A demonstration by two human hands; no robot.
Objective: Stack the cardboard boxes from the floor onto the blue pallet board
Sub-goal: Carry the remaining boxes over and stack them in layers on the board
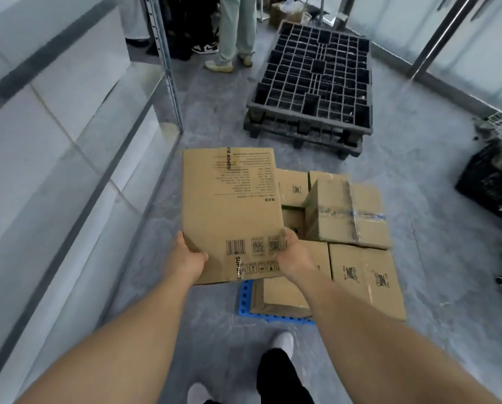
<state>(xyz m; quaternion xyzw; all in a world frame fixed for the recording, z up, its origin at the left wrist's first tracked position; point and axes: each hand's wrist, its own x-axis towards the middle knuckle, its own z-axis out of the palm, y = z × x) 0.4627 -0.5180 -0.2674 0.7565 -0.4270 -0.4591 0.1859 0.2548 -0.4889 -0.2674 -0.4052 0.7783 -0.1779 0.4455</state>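
I hold a tall printed cardboard box [232, 205] in the air with both hands at its near end. My left hand [188, 258] grips its left edge, thumb on top. My right hand [292, 255] grips its right edge. The box hangs over the left part of the blue pallet board [245, 298], of which only a near-left strip shows. Several cardboard boxes [363, 275] lie on the board, and one taped box [346, 211] sits on top of them, tilted.
A black plastic pallet [311, 83] stands on the grey floor ahead. A person's legs [235, 30] are at the back. Glass partition and metal post [171, 83] run along the left. A black crate [495, 179] and wire basket sit at the right.
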